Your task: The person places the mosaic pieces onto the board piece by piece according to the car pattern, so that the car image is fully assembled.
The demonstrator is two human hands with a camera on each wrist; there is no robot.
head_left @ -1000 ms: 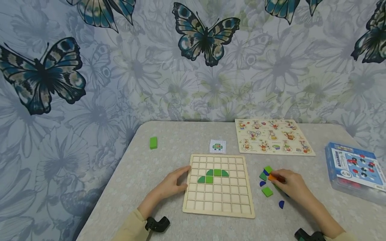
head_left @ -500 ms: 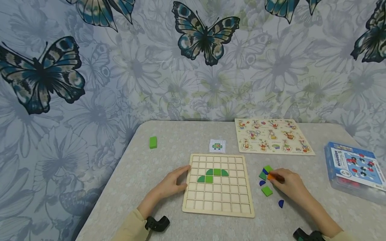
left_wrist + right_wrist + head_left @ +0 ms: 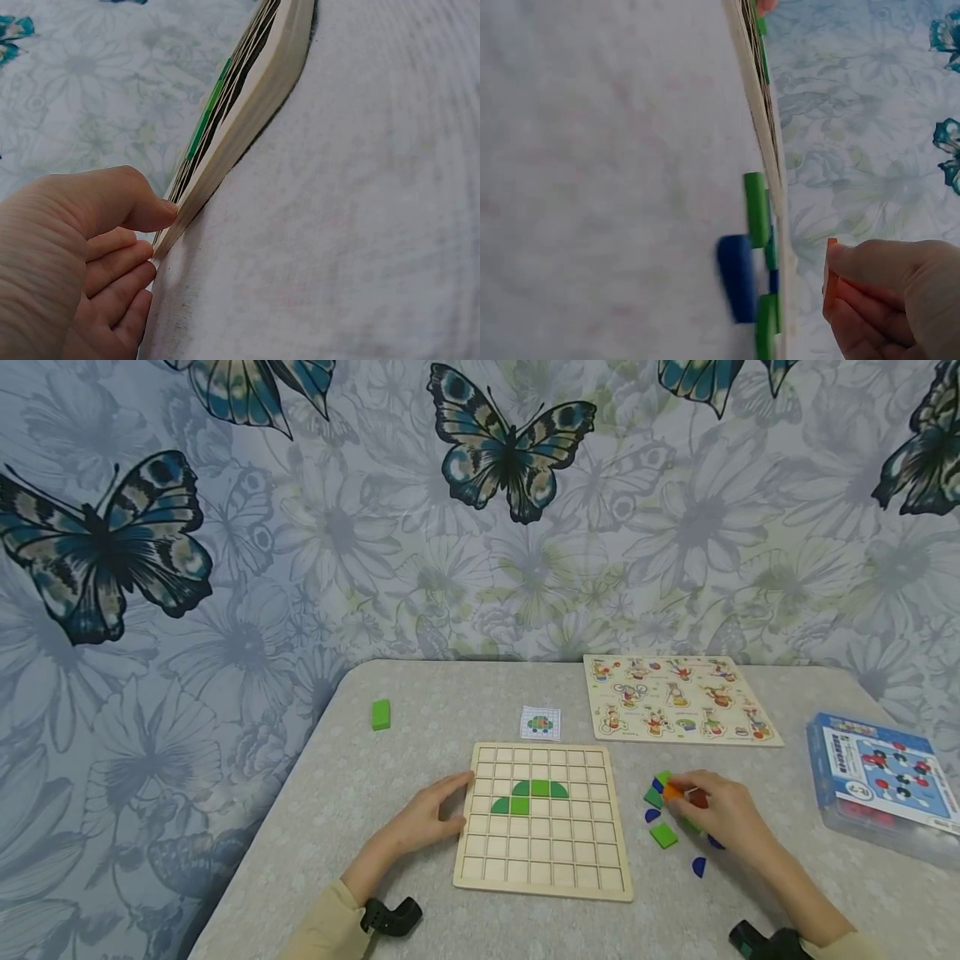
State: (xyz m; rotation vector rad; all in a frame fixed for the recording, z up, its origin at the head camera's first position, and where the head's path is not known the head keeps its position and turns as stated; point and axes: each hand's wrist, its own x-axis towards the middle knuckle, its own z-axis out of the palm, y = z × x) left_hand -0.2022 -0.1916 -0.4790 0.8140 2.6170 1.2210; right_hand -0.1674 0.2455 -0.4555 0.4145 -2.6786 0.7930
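Observation:
My left hand (image 3: pixel 420 817) lies at the left edge of a wooden grid board (image 3: pixel 551 868), index finger and thumb spread and touching its side. In the left wrist view, the thumb (image 3: pixel 154 214) presses on the board's rim. On the grid sit green square tiles (image 3: pixel 519 806) and darker green quarter-round tiles (image 3: pixel 558 790). To the right of the board, my right hand (image 3: pixel 723 814) pinches an orange tile (image 3: pixel 830 279) between thumb and fingers. It hovers over loose green tiles (image 3: pixel 663 836) and blue rounded pieces (image 3: pixel 699 867). A red piece (image 3: pixel 698 797) shows among the fingers.
A small pattern card (image 3: pixel 541 724) lies behind the board. Farther right is a flat picture board (image 3: pixel 678 702), with a blue-lidded plastic box (image 3: pixel 885 777) at the right. A green block (image 3: pixel 381 715) stands at the back left.
My right hand has risen a little with the orange tile, and the red piece and a blue piece under the palm show more. The left hand and board stay put.

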